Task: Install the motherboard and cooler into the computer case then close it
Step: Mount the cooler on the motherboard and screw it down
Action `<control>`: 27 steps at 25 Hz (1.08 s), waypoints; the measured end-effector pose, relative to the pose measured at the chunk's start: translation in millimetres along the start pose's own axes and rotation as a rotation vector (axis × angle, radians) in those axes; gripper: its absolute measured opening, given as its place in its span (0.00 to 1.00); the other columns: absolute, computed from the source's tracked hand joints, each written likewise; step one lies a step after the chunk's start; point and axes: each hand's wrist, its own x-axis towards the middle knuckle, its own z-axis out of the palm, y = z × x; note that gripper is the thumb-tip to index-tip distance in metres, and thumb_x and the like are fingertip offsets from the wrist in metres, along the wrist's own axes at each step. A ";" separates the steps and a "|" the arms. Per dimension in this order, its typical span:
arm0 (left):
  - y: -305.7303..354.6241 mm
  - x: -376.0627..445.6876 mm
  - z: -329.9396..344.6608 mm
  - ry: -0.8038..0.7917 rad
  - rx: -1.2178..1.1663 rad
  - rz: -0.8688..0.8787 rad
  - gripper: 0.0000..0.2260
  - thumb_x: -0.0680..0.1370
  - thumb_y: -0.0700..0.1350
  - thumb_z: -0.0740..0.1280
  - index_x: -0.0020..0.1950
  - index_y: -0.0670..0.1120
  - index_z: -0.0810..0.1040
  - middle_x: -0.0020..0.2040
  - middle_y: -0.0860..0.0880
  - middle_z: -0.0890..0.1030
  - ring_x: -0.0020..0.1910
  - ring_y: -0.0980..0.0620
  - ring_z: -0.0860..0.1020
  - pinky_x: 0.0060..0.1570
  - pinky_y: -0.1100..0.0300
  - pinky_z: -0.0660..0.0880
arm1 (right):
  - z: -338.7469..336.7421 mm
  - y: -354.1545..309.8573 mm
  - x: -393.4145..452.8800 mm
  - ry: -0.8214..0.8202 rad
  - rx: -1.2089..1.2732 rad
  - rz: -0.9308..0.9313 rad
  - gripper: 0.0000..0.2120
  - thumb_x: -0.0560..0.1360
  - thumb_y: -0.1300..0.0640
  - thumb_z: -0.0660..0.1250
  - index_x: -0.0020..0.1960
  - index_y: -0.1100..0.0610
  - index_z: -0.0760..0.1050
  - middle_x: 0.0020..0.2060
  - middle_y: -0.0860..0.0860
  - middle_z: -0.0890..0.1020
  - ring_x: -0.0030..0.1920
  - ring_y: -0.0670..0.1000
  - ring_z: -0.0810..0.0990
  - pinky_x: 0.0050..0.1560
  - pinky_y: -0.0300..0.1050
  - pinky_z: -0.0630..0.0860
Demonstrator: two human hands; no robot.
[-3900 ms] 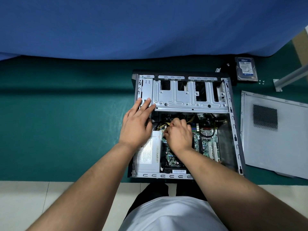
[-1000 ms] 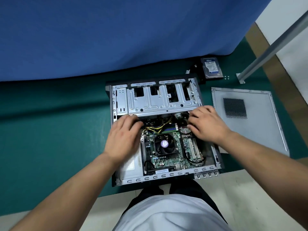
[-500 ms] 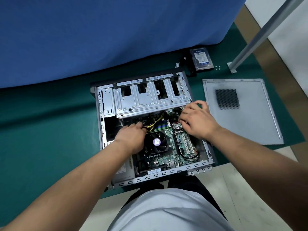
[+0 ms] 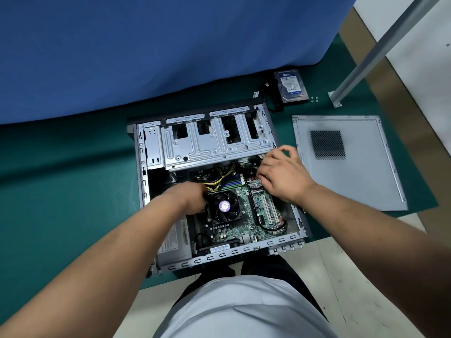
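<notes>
The open computer case (image 4: 142, 181) lies on its side on a green mat. The green motherboard (image 4: 246, 215) sits inside it, with the black cooler fan (image 4: 225, 206) mounted on top. My left hand (image 4: 189, 198) reaches in beside the cooler's left edge, at a bundle of yellow cables (image 4: 220, 180); its fingertips are hidden. My right hand (image 4: 280, 175) hovers over the board's upper right corner, fingers curled down near a small silver heatsink (image 4: 256, 184). What those fingers touch is hidden. The grey side panel (image 4: 349, 172) lies flat to the right of the case.
A silver drive cage (image 4: 214, 142) covers the case's far half and a power supply (image 4: 174, 241) fills the near left corner. A hard drive (image 4: 291, 86), black cables (image 4: 268, 98) and small screws (image 4: 314, 98) lie behind the case. A metal post (image 4: 371, 47) stands at the right, a blue cloth (image 4: 146, 50) behind.
My left hand has left the drive cage edge and gone down beside the cooler. My right hand moved from the cooler to the board's upper right. The view has swung left.
</notes>
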 end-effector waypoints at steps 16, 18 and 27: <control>-28.0 -68.0 57.1 0.708 0.092 0.107 0.18 0.82 0.55 0.55 0.62 0.51 0.80 0.56 0.52 0.85 0.54 0.48 0.82 0.57 0.52 0.72 | 29.6 -79.9 -15.5 -0.730 0.255 0.156 0.05 0.80 0.56 0.67 0.51 0.53 0.81 0.51 0.51 0.81 0.50 0.51 0.81 0.52 0.46 0.79; -24.5 -67.2 59.1 0.741 0.097 0.073 0.18 0.82 0.54 0.55 0.62 0.49 0.80 0.53 0.51 0.85 0.50 0.47 0.82 0.55 0.51 0.72 | 33.9 -79.8 -12.8 -0.750 0.288 0.204 0.05 0.80 0.58 0.68 0.46 0.53 0.81 0.46 0.49 0.84 0.45 0.49 0.82 0.46 0.42 0.78; -22.3 -66.5 55.1 0.791 0.123 -0.004 0.15 0.80 0.55 0.54 0.45 0.48 0.74 0.37 0.49 0.80 0.38 0.45 0.80 0.60 0.48 0.68 | 7.7 -81.6 -21.0 -0.646 0.272 0.193 0.10 0.79 0.61 0.69 0.60 0.58 0.80 0.58 0.54 0.77 0.55 0.55 0.80 0.62 0.51 0.78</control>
